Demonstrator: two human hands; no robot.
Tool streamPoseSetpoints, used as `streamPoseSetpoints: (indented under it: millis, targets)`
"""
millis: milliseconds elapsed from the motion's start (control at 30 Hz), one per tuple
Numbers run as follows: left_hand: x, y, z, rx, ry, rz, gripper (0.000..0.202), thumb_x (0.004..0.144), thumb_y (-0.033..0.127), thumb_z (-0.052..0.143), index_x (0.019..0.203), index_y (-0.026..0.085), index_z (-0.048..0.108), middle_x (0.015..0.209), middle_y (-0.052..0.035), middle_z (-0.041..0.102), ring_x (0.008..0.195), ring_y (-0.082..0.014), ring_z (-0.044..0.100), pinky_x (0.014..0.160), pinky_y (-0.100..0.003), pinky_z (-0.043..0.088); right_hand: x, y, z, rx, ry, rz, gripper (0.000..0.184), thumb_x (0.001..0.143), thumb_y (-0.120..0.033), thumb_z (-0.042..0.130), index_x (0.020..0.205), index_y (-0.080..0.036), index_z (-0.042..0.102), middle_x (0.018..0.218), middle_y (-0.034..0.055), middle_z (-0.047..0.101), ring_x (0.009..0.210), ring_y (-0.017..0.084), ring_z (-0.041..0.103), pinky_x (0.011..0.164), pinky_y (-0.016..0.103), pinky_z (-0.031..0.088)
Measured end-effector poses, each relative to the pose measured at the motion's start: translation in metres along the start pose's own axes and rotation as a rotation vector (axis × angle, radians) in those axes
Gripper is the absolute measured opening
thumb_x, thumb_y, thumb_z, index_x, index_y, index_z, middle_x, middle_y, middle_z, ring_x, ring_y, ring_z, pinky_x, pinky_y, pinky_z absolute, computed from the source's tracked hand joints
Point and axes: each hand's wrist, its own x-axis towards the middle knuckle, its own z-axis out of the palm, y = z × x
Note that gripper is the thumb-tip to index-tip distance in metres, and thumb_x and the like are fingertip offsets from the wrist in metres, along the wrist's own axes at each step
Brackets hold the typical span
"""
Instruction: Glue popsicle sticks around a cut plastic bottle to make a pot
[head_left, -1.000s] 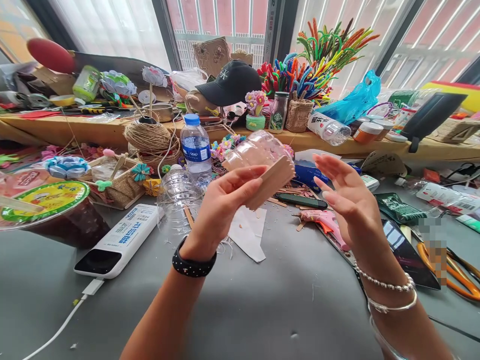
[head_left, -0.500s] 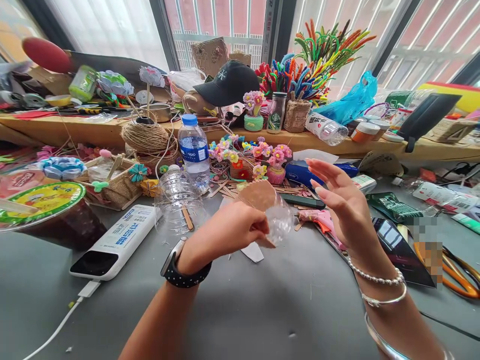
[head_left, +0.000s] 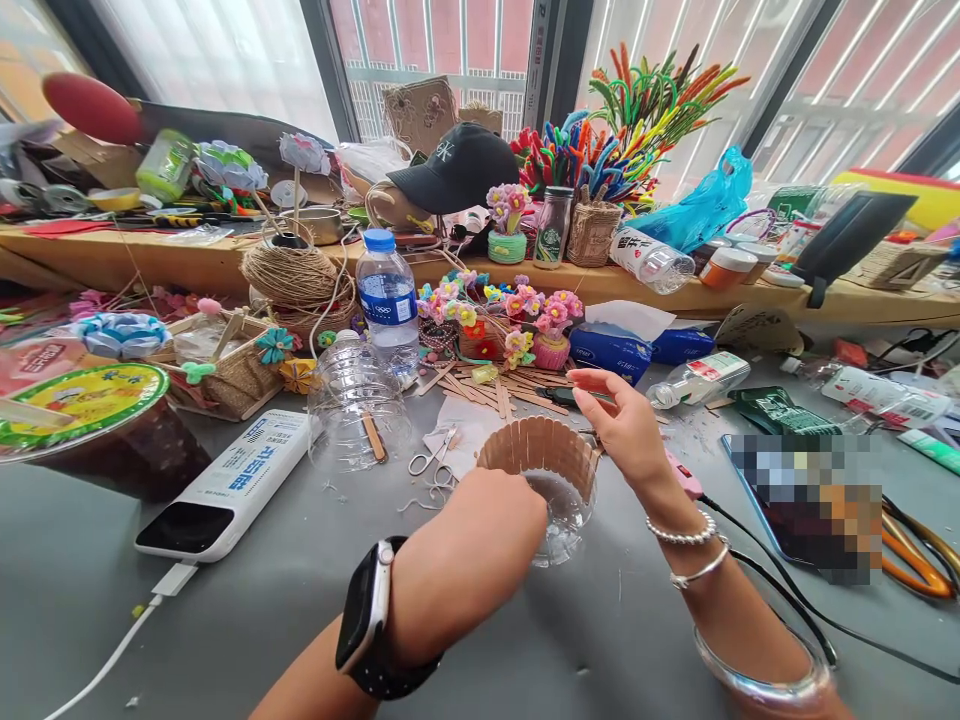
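A cut-off clear plastic bottle bottom [head_left: 562, 530], with flat wooden sticks [head_left: 536, 440] lining its far side, is tilted low over the table. Closed at its near left side, my left hand [head_left: 472, 545] grips it; most of those fingers are hidden behind the hand. My right hand [head_left: 626, 435] is just beyond its right rim, fingers loosely bent and apart, with nothing visible in them. Partly behind the right wrist lies a pink glue gun [head_left: 681, 474] with a black cord. Small scissors [head_left: 435, 460] lie on white paper to the left of the bottle bottom.
Loose wooden sticks [head_left: 517, 390] lie behind the bottle bottom. To the left stand a cut clear bottle [head_left: 352, 420], a water bottle [head_left: 386, 300], a white power bank [head_left: 225, 485] and a drink cup [head_left: 97, 420]. A phone [head_left: 772, 500] and orange-handled tool [head_left: 915, 560] lie right.
The bottle bottom has come nearer and tipped, showing its stick-lined inside. My left hand has moved down; my right hand has moved left toward the rim. The scissors are now uncovered.
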Motion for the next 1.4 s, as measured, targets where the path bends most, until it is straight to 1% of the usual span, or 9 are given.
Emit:
streamPoseSetpoints:
  millis: [100, 233, 500, 567, 767, 1067, 1200, 1300, 1400]
  targets:
    - [-0.001, 0.005, 0.001, 0.015, -0.042, -0.018, 0.021, 0.063, -0.002, 0.048, 0.057, 0.014, 0.061, 0.057, -0.0059, 0.064, 0.052, -0.0218, 0.061, 0.049, -0.030, 0.046, 0.001, 0.006, 0.003, -0.159, 0.004, -0.059, 0.026, 0.077, -0.032, 0.048, 0.094, -0.016, 0.059, 0.098, 0.0071, 0.062, 0.090, 0.015, 0.057, 0.079, 0.030, 0.047]
    - [-0.003, 0.005, 0.005, 0.020, -0.005, -0.004, 0.020, 0.060, -0.003, 0.049, 0.057, 0.014, 0.059, 0.056, -0.0047, 0.062, 0.052, -0.0208, 0.060, 0.049, -0.029, 0.045, 0.011, 0.014, 0.012, -0.331, -0.107, -0.078, 0.019, 0.076, -0.027, 0.050, 0.083, -0.017, 0.064, 0.089, 0.0050, 0.066, 0.084, 0.015, 0.059, 0.076, 0.028, 0.046]
    - [-0.005, 0.002, 0.000, 0.050, -0.057, -0.013, 0.021, 0.059, -0.002, 0.047, 0.057, 0.014, 0.061, 0.057, -0.0068, 0.064, 0.053, -0.0235, 0.062, 0.049, -0.031, 0.047, 0.056, 0.018, 0.040, -0.603, -0.336, -0.049, 0.016, 0.075, -0.020, 0.051, 0.075, -0.017, 0.067, 0.084, 0.0050, 0.068, 0.081, 0.016, 0.060, 0.077, 0.026, 0.043]
    - [-0.004, 0.002, -0.001, 0.039, -0.063, -0.015, 0.021, 0.061, 0.000, 0.047, 0.059, 0.014, 0.062, 0.058, -0.0073, 0.065, 0.054, -0.0236, 0.062, 0.050, -0.032, 0.048, 0.063, 0.020, 0.046, -0.673, -0.406, -0.033, 0.016, 0.077, -0.022, 0.050, 0.078, -0.017, 0.065, 0.085, 0.0042, 0.066, 0.082, 0.015, 0.059, 0.078, 0.027, 0.043]
    - [-0.005, -0.002, 0.001, 0.026, -0.008, -0.023, 0.021, 0.061, 0.000, 0.047, 0.057, 0.014, 0.062, 0.055, -0.0077, 0.064, 0.052, -0.0242, 0.062, 0.047, -0.031, 0.047, 0.071, 0.026, 0.059, -0.875, -0.531, 0.024, 0.029, 0.083, -0.032, 0.046, 0.107, -0.017, 0.051, 0.110, 0.0069, 0.053, 0.092, 0.016, 0.054, 0.078, 0.036, 0.046]
    - [-0.007, -0.003, 0.000, 0.010, -0.012, -0.008, 0.020, 0.063, 0.000, 0.049, 0.058, 0.014, 0.061, 0.054, -0.0066, 0.062, 0.051, -0.0237, 0.062, 0.046, -0.030, 0.046, 0.076, 0.025, 0.069, -0.980, -0.557, 0.048, 0.031, 0.082, -0.032, 0.048, 0.109, -0.015, 0.050, 0.110, 0.0084, 0.052, 0.093, 0.017, 0.054, 0.078, 0.037, 0.046]
    - [-0.007, -0.003, -0.003, 0.005, -0.032, -0.010, 0.021, 0.065, -0.001, 0.048, 0.062, 0.014, 0.063, 0.058, -0.0068, 0.064, 0.053, -0.0238, 0.062, 0.047, -0.030, 0.046, 0.083, 0.024, 0.060, -0.990, -0.489, 0.062, 0.030, 0.082, -0.032, 0.047, 0.107, -0.015, 0.051, 0.108, 0.0074, 0.054, 0.091, 0.016, 0.054, 0.077, 0.036, 0.046]
    - [-0.007, -0.004, -0.003, 0.000, -0.052, 0.005, 0.024, 0.063, -0.003, 0.046, 0.061, 0.014, 0.063, 0.057, -0.0061, 0.064, 0.053, -0.0229, 0.062, 0.046, -0.029, 0.044, 0.091, 0.030, 0.036, -1.002, -0.379, 0.080, 0.027, 0.082, -0.031, 0.048, 0.102, -0.014, 0.054, 0.099, 0.0087, 0.059, 0.092, 0.018, 0.056, 0.077, 0.034, 0.045]
    - [-0.008, -0.005, -0.001, -0.002, -0.033, 0.032, 0.025, 0.061, -0.004, 0.044, 0.058, 0.014, 0.061, 0.054, -0.0055, 0.062, 0.051, -0.0222, 0.060, 0.044, -0.027, 0.042, 0.097, 0.045, 0.007, -1.017, -0.284, 0.118, 0.032, 0.078, -0.028, 0.053, 0.107, -0.015, 0.052, 0.098, 0.0107, 0.061, 0.092, 0.020, 0.057, 0.077, 0.033, 0.044]
